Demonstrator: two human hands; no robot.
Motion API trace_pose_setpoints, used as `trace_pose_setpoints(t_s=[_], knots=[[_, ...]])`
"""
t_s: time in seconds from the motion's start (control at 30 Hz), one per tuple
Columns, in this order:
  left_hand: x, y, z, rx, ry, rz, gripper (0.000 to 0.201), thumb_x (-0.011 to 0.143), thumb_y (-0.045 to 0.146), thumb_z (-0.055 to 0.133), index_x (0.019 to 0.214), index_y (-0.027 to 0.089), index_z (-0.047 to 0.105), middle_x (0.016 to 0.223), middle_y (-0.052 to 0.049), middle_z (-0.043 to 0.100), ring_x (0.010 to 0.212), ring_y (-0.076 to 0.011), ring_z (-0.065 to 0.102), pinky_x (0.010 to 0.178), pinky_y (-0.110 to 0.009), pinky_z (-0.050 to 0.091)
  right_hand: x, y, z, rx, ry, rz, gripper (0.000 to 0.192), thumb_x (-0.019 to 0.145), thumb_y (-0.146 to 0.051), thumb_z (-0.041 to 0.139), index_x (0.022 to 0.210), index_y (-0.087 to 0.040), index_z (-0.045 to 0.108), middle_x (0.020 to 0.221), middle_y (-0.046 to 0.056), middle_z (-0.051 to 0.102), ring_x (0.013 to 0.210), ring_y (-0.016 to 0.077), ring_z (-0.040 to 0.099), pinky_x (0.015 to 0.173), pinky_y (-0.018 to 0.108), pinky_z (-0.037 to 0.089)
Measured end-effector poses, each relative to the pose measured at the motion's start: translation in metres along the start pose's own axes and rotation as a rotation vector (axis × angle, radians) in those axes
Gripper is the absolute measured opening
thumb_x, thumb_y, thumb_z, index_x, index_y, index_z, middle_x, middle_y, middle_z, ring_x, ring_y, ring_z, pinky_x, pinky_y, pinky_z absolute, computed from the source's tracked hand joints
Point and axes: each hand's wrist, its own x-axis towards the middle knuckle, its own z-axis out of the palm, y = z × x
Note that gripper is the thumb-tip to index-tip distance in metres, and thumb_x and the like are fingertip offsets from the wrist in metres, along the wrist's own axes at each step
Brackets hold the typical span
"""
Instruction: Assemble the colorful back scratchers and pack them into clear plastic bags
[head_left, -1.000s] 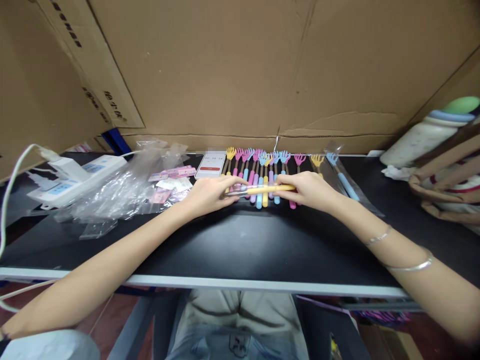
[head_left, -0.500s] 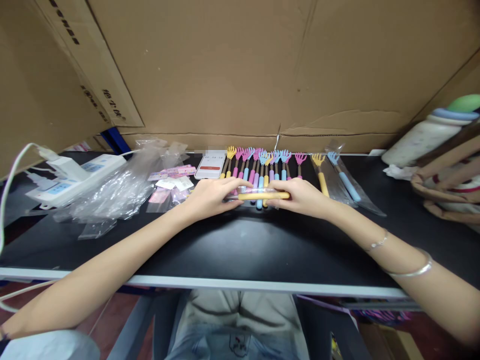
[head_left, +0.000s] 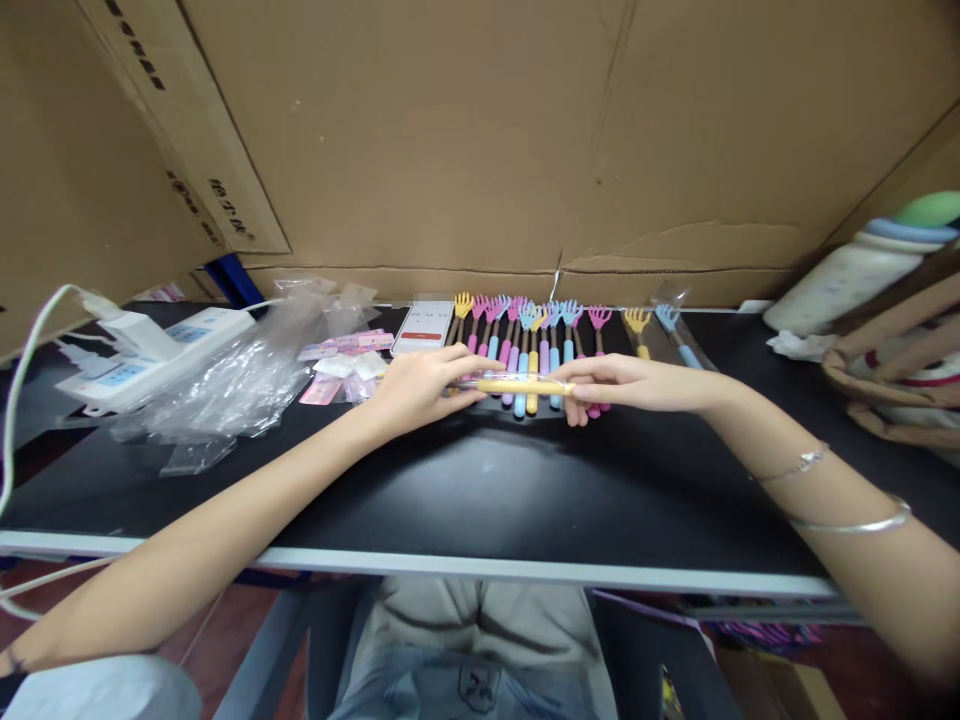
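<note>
Head view is showing us holding 1 yellow-handled back scratcher in a clear plastic sleeve (head_left: 517, 386) crosswise between both hands, just above the black tabletop (head_left: 480, 480). Our left hand (head_left: 420, 385) is pinching its left end with the fingers curled around it, and our right hand (head_left: 630, 383) is pinching the right end between thumb and fingertips, the other fingers lying stretched out. We are keeping it level over the near ends of a row of small hand-shaped scratchers with pink, blue and yellow handles (head_left: 525, 345), which are lying side by side with their claw heads pointing toward the brown cardboard wall (head_left: 480, 140). 2 more bagged scratchers, 1 yellow and 1 blue (head_left: 664, 330), are lying just right of the row. A white phone with a red bar (head_left: 422, 328) is lying at the row's left end, near crumpled clear plastic bags (head_left: 225, 385) and a white power strip (head_left: 150, 355).
</note>
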Motion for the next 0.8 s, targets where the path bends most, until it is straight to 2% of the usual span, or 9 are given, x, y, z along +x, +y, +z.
trace_pose_setpoints(t_s=[0.1,0.2,0.33,0.53,0.67,0.8], knots=[[0.000,0.000,-0.001,-0.011,-0.012,0.029,0.032,0.091,0.039,0.054,0.121,0.030,0.058,0.100,0.001,0.066,0.077,-0.0114,0.062,0.058,-0.019,0.037,0.003,0.004,0.003,-0.033,0.000,-0.020,0.044,0.094,-0.046,0.042,0.123,-0.015,0.054,0.090,0.006,0.067,0.081,0.0138,0.063,0.068,0.026,0.049],[0.000,0.001,-0.001,-0.035,-0.041,0.067,0.031,0.092,0.040,0.053,0.121,0.031,0.058,0.099,0.001,0.065,0.080,-0.0115,0.062,0.058,-0.019,0.036,0.010,0.008,0.009,-0.050,0.037,-0.038,0.038,0.091,-0.046,0.046,0.109,-0.015,0.058,0.086,0.005,0.067,0.079,0.0137,0.063,0.070,0.027,0.049],[0.000,0.003,-0.002,-0.034,-0.051,0.084,0.031,0.094,0.039,0.050,0.122,0.030,0.058,0.099,0.000,0.066,0.081,-0.0122,0.061,0.060,-0.020,0.036,0.017,0.011,0.018,0.021,0.109,-0.053,0.031,0.087,-0.046,0.053,0.094,-0.015,0.055,0.081,0.004,0.067,0.074,0.0135,0.064,0.070,0.028,0.049],[0.000,0.006,-0.002,-0.066,-0.036,0.125,0.029,0.095,0.038,0.048,0.120,0.028,0.059,0.094,0.000,0.066,0.080,-0.0130,0.061,0.063,-0.020,0.038,0.024,0.015,0.027,0.110,0.210,-0.079,0.029,0.080,-0.043,0.064,0.085,-0.017,0.052,0.075,0.001,0.065,0.068,0.0122,0.062,0.063,0.025,0.046],[-0.001,0.008,-0.001,-0.082,-0.032,0.173,0.029,0.094,0.037,0.049,0.118,0.026,0.060,0.094,-0.001,0.066,0.081,-0.0129,0.061,0.066,-0.020,0.039,0.025,0.015,0.030,0.072,0.249,-0.089,0.031,0.077,-0.044,0.067,0.081,-0.017,0.052,0.071,-0.001,0.062,0.062,0.0109,0.058,0.059,0.024,0.042],[-0.001,0.008,0.000,-0.083,-0.002,0.198,0.027,0.094,0.037,0.049,0.117,0.025,0.060,0.093,0.000,0.066,0.080,-0.0124,0.060,0.065,-0.020,0.039,0.026,0.013,0.031,-0.007,0.274,-0.109,0.032,0.078,-0.044,0.066,0.090,-0.016,0.056,0.075,0.000,0.064,0.068,0.0126,0.060,0.065,0.026,0.044]])
